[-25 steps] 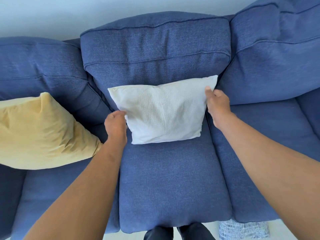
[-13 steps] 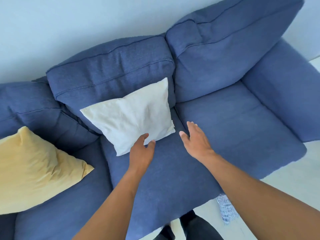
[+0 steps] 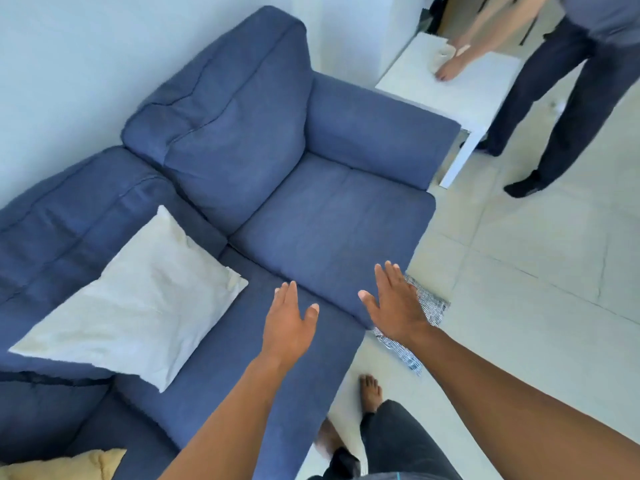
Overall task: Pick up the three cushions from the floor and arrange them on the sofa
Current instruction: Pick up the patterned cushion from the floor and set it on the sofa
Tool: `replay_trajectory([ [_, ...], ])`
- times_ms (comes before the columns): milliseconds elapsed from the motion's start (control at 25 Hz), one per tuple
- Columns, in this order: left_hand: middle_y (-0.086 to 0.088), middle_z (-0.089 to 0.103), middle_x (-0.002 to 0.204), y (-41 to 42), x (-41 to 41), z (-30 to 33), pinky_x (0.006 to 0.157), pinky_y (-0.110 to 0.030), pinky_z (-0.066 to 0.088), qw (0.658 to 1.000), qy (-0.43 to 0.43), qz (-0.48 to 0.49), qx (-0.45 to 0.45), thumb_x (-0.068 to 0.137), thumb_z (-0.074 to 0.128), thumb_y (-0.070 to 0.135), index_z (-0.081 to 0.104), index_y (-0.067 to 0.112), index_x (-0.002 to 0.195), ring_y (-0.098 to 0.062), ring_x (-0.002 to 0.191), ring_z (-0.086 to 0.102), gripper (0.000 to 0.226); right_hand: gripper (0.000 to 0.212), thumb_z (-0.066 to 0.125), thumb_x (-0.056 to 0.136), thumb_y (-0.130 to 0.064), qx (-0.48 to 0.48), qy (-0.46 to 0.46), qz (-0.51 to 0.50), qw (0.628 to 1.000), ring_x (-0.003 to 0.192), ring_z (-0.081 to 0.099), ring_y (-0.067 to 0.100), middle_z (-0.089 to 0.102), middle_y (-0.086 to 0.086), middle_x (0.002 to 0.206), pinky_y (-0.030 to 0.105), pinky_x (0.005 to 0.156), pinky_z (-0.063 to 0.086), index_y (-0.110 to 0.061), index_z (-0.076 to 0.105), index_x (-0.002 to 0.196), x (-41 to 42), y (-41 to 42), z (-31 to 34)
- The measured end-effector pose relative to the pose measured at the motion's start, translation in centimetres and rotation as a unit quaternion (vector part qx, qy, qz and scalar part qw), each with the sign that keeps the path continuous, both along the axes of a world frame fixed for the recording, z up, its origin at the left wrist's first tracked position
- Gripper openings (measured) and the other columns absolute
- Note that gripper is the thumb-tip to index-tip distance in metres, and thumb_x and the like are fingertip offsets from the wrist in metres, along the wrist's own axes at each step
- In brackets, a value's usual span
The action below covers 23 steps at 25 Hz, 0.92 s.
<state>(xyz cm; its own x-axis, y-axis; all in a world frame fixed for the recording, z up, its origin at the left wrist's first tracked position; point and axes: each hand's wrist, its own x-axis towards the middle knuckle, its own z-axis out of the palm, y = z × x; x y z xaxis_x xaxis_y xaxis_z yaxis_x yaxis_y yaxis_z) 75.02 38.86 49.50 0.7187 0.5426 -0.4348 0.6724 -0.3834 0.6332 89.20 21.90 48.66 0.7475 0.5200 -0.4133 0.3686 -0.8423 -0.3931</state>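
Hovering empty and spread, left hand and right hand, patterned cushion beneath the right

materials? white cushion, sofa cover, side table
White cushion: looks like woven cotton or linen, matte, creased and slightly slubby. Sofa cover: blue woven upholstery fabric, matte, with visible piped seams. Side table: smooth white, likely painted or laminated board; flat square-edged top and leg, but the exact material can't be told.
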Motion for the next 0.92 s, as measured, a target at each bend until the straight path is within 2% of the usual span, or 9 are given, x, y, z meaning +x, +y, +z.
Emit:
replay_trajectory([
  [200, -0.007, 0.016, 0.179, -7.9, 6.9, -1.8, 0.132, -0.037, 0.015, 0.993, 0.017, -0.120, 0.013, 0.109, 0.053, 0.035, 0.018, 0.009, 0.169, -0.021, 0.167, 0.007, 0.075, 0.073, 0.042, 0.110, -0.047, -0.007, 0.012, -0.116, 0.993, 0.167, 0.006, 0.032, 0.010, 0.016, 0.179, 0.053, 0.131, 0.017, -0.007, 0.019, 0.168, 3.3, -11.5, -2.0],
  [520, -0.009, 0.011, 0.180, -19.4, 18.7, -6.7, 0.132, -0.039, 0.016, 0.966, 0.096, -0.240, 0.012, 0.111, 0.049, 0.037, 0.013, 0.011, 0.171, -0.023, 0.167, 0.006, 0.075, 0.076, 0.034, 0.111, -0.051, -0.047, 0.081, -0.173, 0.981, 0.167, -0.002, 0.030, 0.002, 0.015, 0.180, 0.053, 0.131, 0.015, -0.009, 0.010, 0.169, 9.4, -24.3, -8.3],
  [720, -0.010, 0.015, 0.179, -22.3, 23.7, -12.7, 0.131, -0.039, 0.018, 0.952, 0.130, -0.275, 0.017, 0.111, 0.048, 0.036, 0.015, 0.010, 0.170, -0.025, 0.166, 0.012, 0.072, 0.075, 0.035, 0.112, -0.049, -0.045, 0.128, -0.202, 0.970, 0.167, -0.001, 0.030, 0.002, 0.015, 0.180, 0.054, 0.131, 0.014, -0.009, 0.009, 0.170, 12.9, -26.3, -14.4],
  [920, -0.012, 0.022, 0.177, -22.6, 28.5, -22.9, 0.130, -0.041, 0.024, 0.934, 0.170, -0.314, 0.026, 0.111, 0.049, 0.032, 0.022, 0.008, 0.169, -0.027, 0.164, 0.020, 0.069, 0.074, 0.041, 0.112, -0.044, -0.018, 0.136, -0.256, 0.957, 0.166, 0.007, 0.033, 0.010, 0.018, 0.178, 0.051, 0.131, 0.018, -0.005, 0.014, 0.168, 16.4, -26.2, -23.5],
])
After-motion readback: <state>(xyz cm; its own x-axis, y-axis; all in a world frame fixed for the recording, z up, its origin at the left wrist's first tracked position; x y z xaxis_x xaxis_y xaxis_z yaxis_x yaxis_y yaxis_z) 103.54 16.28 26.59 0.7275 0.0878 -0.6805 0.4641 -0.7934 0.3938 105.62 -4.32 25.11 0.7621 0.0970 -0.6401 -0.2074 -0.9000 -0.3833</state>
